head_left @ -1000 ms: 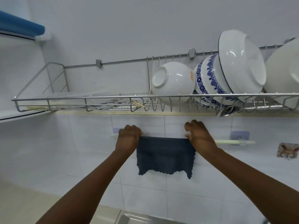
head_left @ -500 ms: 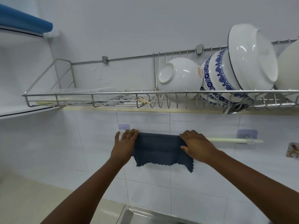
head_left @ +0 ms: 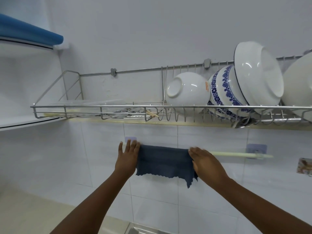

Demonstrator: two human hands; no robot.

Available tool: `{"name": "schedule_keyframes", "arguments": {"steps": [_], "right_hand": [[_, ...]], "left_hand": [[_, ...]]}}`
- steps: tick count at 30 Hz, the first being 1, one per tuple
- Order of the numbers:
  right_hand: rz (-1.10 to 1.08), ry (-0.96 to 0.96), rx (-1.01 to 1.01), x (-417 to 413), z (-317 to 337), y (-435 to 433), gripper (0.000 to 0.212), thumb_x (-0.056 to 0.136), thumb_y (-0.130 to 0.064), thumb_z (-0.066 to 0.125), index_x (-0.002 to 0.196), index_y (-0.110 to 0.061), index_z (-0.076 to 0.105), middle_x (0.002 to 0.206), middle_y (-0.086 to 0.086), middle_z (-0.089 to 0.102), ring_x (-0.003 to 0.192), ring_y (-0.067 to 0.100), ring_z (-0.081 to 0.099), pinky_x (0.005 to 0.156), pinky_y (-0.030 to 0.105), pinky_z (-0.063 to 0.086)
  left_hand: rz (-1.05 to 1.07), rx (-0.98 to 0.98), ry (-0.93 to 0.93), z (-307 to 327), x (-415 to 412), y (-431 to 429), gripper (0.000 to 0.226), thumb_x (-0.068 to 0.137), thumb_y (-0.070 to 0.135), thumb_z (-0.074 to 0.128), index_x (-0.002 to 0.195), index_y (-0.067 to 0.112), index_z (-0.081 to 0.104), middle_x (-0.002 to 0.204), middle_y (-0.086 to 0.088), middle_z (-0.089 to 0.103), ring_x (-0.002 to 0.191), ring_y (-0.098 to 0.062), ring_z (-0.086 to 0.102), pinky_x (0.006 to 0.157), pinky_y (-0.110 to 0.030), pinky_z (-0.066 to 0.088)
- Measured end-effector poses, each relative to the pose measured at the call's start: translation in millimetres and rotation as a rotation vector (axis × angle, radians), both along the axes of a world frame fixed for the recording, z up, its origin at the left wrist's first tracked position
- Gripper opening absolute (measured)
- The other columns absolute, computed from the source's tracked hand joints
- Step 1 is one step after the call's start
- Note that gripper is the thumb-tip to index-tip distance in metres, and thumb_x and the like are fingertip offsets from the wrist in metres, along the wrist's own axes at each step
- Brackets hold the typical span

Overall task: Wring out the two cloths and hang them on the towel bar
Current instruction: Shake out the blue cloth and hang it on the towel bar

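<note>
From the head camera, a dark blue cloth (head_left: 164,162) hangs draped over the pale bar (head_left: 236,154), which runs left to right along the tiled wall below a wire rack (head_left: 118,108) of bowls (head_left: 187,92). The left hand (head_left: 127,157) lies flat against the cloth's left edge with fingers straight and spread, gripping nothing. The right hand (head_left: 205,161) presses flat on the right edge, fingers also extended, nothing pinched that I can see. The cloth sits between the two hands, its long side along the bar, its lower right corner dipping lower than the rest. Only this one cloth shows; the second is out of view. The free stretch of bar lies to the right of the cloth, just past the right hand, so that hand is the nearer one for hanging the next cloth there. I judge this cloth nearly settled, with only smoothing left.
</note>
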State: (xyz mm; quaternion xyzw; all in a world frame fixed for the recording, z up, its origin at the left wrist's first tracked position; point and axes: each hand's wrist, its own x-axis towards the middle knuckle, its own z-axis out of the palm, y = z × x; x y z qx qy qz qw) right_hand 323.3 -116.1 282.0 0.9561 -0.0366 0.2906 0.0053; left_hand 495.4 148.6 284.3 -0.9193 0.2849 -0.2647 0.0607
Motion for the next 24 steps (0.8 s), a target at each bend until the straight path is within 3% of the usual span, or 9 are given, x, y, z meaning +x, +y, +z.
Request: {"name": "schedule_keyframes", "arguments": {"steps": [3,5,6,8,10,13,17,24], "right_hand": [[-0.025,0.006,-0.131,0.1,-12.9,-11.1,0.05,0.097,-0.034,0.022,0.125,-0.005,0.052,0.122,0.009,0.066,0.11,0.024,0.064,0.111,0.03,0.013],[-0.009,0.024,-0.156,-4.1,-13.4,-10.0,0.054,0.098,-0.039,0.012,0.129,-0.008,0.043,0.125,0.006,0.064,0.114,0.022,0.062,0.11,0.027,0.011],[-0.008,-0.005,-0.143,-9.6,-9.0,-6.9,0.05,0.098,-0.039,0.017,0.129,-0.009,0.043,0.124,0.005,0.065,0.113,0.021,0.063,0.11,0.027,0.015],[0.033,-0.074,-0.061,-23.6,-1.3,0.6,0.043,0.089,-0.031,0.053,0.126,-0.009,0.049,0.118,0.006,0.068,0.106,0.022,0.067,0.108,0.029,0.033],[0.071,-0.143,0.084,-45.0,-4.7,3.2,0.06,0.067,-0.019,0.082,0.12,-0.009,0.058,0.112,0.009,0.07,0.102,0.021,0.068,0.098,0.026,0.044],[0.011,-0.129,0.151,-91.9,-31.7,-1.0,0.06,0.073,-0.018,0.077,0.128,-0.013,0.054,0.131,0.005,0.059,0.12,0.015,0.054,0.106,0.024,0.033],[-0.067,-0.037,0.214,-152.1,-78.4,-10.8,0.059,0.087,-0.027,0.062,0.14,-0.02,0.039,0.148,-0.003,0.041,0.135,0.014,0.039,0.107,0.023,0.021],[-0.178,0.085,0.411,-278.5,-168.2,-23.5,0.058,0.079,-0.017,0.069,0.132,-0.014,0.048,0.137,0.007,0.052,0.126,0.023,0.049,0.108,0.033,0.036]], "left_hand": [[0.024,0.02,0.036,0.5,-2.4,2.7,0.079,0.096,0.024,0.05,0.151,0.009,-0.005,0.162,-0.014,-0.004,0.148,-0.036,-0.009,0.116,-0.056,-0.009],[0.001,-0.057,0.062,-0.5,-7.1,-0.3,0.086,0.09,0.031,0.06,0.152,0.008,0.005,0.161,-0.017,0.005,0.148,-0.039,-0.002,0.115,-0.057,-0.005],[-0.02,-0.098,0.072,-1.1,-13.1,-3.0,0.091,0.082,0.034,0.07,0.151,0.007,0.016,0.159,-0.019,0.017,0.147,-0.041,0.009,0.115,-0.058,0.005],[-0.154,-0.206,0.066,-6.7,-31.7,-12.1,0.09,0.068,0.032,0.084,0.142,0.008,0.039,0.148,-0.017,0.044,0.138,-0.038,0.039,0.11,-0.054,0.031],[-0.336,-0.357,0.112,-21.3,-66.5,-24.1,0.072,0.081,0.028,0.074,0.142,0.014,0.039,0.148,-0.007,0.045,0.137,-0.026,0.043,0.111,-0.038,0.032],[-0.46,-0.448,0.264,-53.3,-129.5,-43.3,0.066,0.094,0.038,0.052,0.151,0.023,0.022,0.155,0.012,0.022,0.145,-0.007,0.019,0.112,-0.018,0.015],[-0.533,-0.456,0.419,-95.1,-194.9,-63.6,0.065,0.094,0.047,0.049,0.15,0.025,0.024,0.157,0.01,0.025,0.145,-0.007,0.022,0.113,-0.014,0.012],[-0.574,-0.398,0.776,-190.8,-291.7,-89.8,0.062,0.093,0.038,0.057,0.147,0.024,0.032,0.155,0.005,0.034,0.143,-0.01,0.029,0.112,-0.016,0.017]]}}
